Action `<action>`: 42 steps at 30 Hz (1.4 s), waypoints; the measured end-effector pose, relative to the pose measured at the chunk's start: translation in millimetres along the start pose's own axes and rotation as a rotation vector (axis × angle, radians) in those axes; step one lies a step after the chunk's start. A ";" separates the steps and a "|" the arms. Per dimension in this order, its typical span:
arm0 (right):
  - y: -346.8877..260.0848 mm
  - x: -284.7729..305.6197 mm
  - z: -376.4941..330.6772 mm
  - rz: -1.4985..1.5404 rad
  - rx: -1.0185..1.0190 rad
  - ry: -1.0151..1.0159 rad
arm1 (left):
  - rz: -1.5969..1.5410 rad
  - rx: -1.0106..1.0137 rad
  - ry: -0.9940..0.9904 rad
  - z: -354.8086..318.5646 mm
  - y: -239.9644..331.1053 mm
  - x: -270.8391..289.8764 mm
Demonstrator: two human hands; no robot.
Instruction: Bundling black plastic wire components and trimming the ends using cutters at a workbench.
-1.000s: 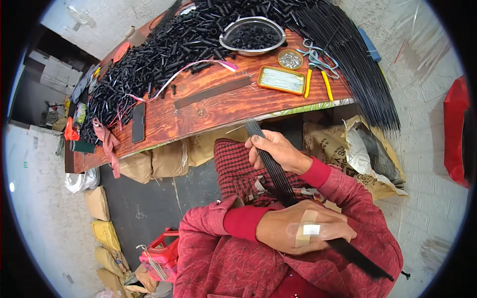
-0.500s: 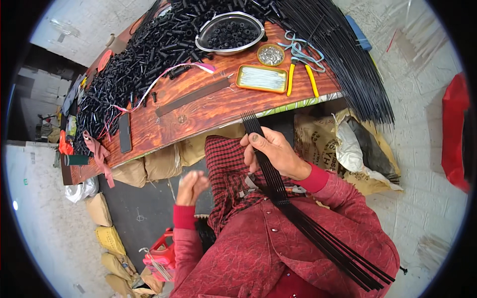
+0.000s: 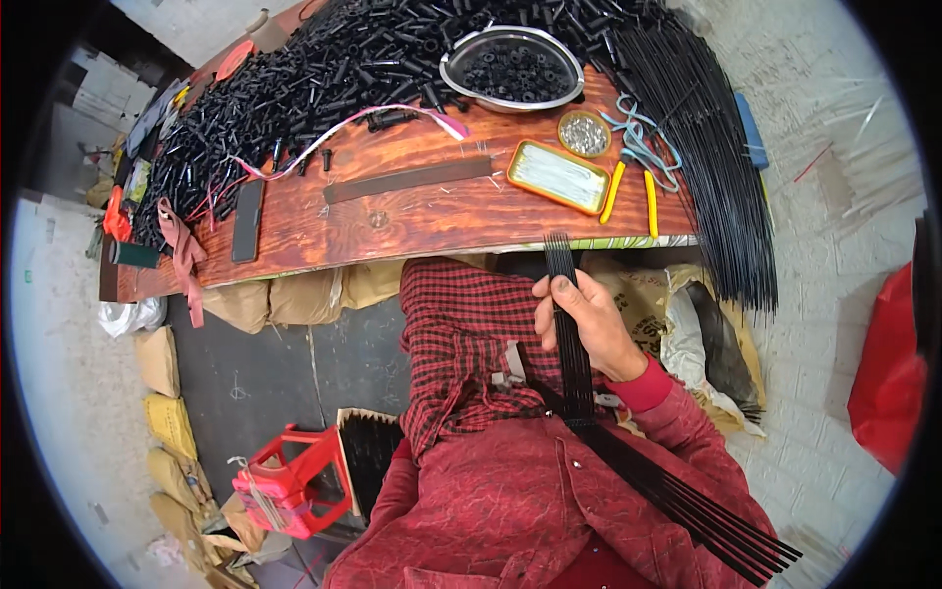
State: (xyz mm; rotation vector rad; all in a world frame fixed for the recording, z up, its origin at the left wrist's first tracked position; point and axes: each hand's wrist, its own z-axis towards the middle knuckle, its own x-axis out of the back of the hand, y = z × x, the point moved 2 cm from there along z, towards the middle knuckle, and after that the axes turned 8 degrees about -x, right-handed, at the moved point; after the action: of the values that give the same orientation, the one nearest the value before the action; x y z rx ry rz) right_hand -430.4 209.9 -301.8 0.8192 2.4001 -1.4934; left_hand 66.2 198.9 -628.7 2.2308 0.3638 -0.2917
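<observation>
Several strands (image 3: 577, 381) to keep flat, tips level; pinched in near-closed right hand (image 3: 595, 322); cannot tell left hand's state.

Wooden table (image 3: 422, 226), red-brown grain, just beyond the right hand (image 3: 594, 324). Floor (image 3: 250, 353) dark grey, left of the hand. Red stool (image 3: 285, 473) on it, nearer the body. Pale wall (image 3: 819, 250) well off to the hand's right; second wall (image 3: 59, 393) far left, sacks (image 3: 170, 424) along its foot. Lighting bright.
</observation>
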 end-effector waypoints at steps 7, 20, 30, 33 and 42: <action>4.6 -4.3 5.6 -0.008 -0.022 -0.036 | -0.124 -0.067 0.076 10.3 -17.4 -10.5; -13.7 -7.6 53.6 -0.045 -0.201 -0.089 | -0.283 -0.177 0.219 90.0 2.4 -40.8; -47.9 -42.9 99.4 -0.080 -0.243 -0.210 | -0.370 -0.200 0.324 140.6 42.5 -32.4; -38.7 -44.4 103.9 -0.085 -0.251 -0.275 | -0.412 -0.233 0.372 131.4 31.5 -26.7; -25.5 -23.0 69.4 -0.074 -0.200 -0.292 | -0.413 -0.286 0.485 47.0 -0.2 8.5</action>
State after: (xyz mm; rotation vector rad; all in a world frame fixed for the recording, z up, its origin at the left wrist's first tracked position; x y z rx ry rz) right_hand -433.6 132.6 -304.9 0.4402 2.3297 -1.2689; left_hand 70.0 163.8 -661.0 1.9090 1.0634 0.0929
